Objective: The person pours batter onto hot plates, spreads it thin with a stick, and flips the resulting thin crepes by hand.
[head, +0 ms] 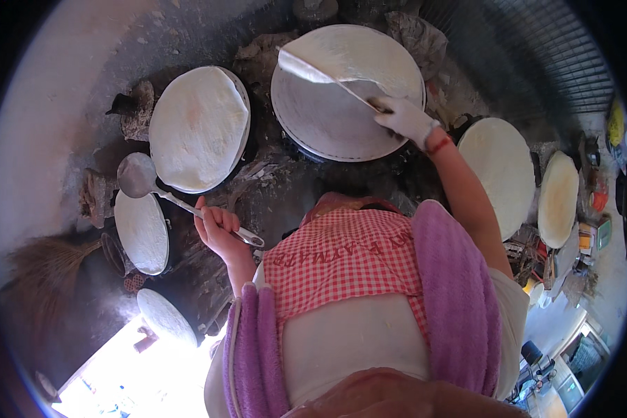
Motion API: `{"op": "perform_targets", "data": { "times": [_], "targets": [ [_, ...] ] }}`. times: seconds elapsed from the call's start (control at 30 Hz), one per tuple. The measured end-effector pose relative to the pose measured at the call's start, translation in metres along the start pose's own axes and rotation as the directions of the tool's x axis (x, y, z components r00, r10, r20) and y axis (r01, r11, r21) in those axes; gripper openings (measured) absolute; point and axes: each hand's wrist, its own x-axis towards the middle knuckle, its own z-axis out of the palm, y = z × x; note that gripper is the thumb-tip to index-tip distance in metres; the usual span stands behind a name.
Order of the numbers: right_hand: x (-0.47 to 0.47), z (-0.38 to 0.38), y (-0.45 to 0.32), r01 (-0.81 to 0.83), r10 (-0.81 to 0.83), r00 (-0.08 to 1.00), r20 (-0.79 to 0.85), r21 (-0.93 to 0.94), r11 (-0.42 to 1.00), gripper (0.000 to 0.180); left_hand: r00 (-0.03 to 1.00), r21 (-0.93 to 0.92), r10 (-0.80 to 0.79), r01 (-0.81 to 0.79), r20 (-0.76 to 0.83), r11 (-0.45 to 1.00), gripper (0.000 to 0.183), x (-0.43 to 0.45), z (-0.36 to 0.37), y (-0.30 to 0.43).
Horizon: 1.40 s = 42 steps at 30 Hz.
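Observation:
My left hand (219, 230), bare, grips the handle of a metal ladle (137, 175), whose bowl is near the rim of the left griddle. My right hand (405, 119), in a white glove, holds a long thin stick (326, 76) slanting over the large round griddle (334, 117) ahead of me. A thin flatbread sheet (360, 49) covers the far part of that griddle; the near part shows bare metal. The stick crosses the sheet's left part, where a white flap hangs near it. Another thin sheet (198, 125) covers the left griddle, its right edge curling up.
More covered round griddles stand at left (142, 232), lower left (166, 316), right (497, 177) and far right (558, 198). A straw broom (52, 271) leans at left. A crumpled bag (420, 42) lies behind the large griddle. Steam rises near the bright doorway (141, 371).

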Motion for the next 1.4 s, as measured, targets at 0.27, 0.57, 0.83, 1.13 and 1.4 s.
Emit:
{"op": "perform_targets", "data": {
  "times": [0.27,0.57,0.83,1.13,1.4],
  "targets": [
    [0.025,-0.05,0.046,-0.026,0.021,0.967,-0.255,-0.014,1.0,0.033,0.995,0.061,-0.097,0.095,0.03,0.994,0.027,0.026,0.011,-0.001],
    [-0.007,-0.036,0.065,-0.095,0.181,0.911,-0.37,0.238,0.966,0.033,0.964,0.083,-0.216,0.205,0.158,0.975,0.028,0.049,0.026,0.004],
    [-0.035,-0.005,0.008,-0.231,0.235,0.972,-0.012,0.133,0.964,0.037,0.904,0.773,-0.133,-0.262,0.405,0.578,0.043,0.062,0.018,-0.023],
    [-0.024,0.023,0.023,-0.086,0.132,0.984,-0.116,0.337,0.938,0.03,0.834,0.831,-0.084,-0.524,0.545,0.187,0.046,0.023,0.046,-0.048],
    [-0.157,0.081,0.046,-0.132,0.149,0.965,-0.216,0.092,0.987,0.04,0.749,0.759,-0.216,-0.523,0.626,0.387,0.052,-0.037,-0.023,-0.029]
  ]
}}
